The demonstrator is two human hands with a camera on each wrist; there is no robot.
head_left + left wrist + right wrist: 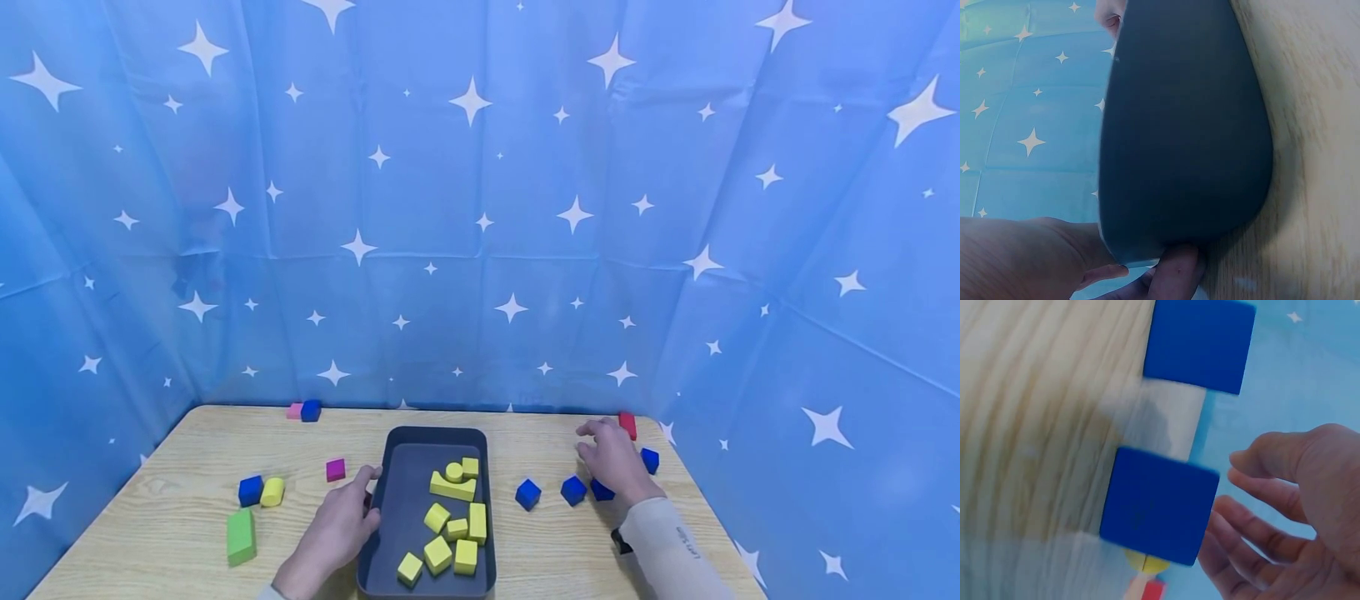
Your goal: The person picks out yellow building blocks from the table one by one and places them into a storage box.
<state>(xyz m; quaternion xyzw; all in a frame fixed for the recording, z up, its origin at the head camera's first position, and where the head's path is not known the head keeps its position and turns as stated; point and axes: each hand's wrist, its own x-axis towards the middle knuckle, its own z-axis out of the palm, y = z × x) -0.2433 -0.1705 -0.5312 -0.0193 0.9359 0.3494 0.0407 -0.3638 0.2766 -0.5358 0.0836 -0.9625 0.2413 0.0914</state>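
My left hand [335,525] grips the left side wall of a dark grey tray [386,500]. In the left wrist view, a finger [1177,272] touches the outer wall, and the wall hides part of the hand. Several yellow blocks [438,554] lie in the tray, mostly in its right half. My right hand [617,462] hovers over the right side of the table with bent fingers and nothing between them. Near it are several blue cubes [573,491] and a red block [627,426]. In the right wrist view, a blue cube [1160,506] appears beside its fingertips.
On the left of the wooden table [180,467] are a green block [241,537], a blue cube [251,491], a yellow cylinder [272,492] and a magenta cube [335,470]. A pink block [295,411] and another blue cube [311,410] sit at the back edge, before a starry curtain [465,208].
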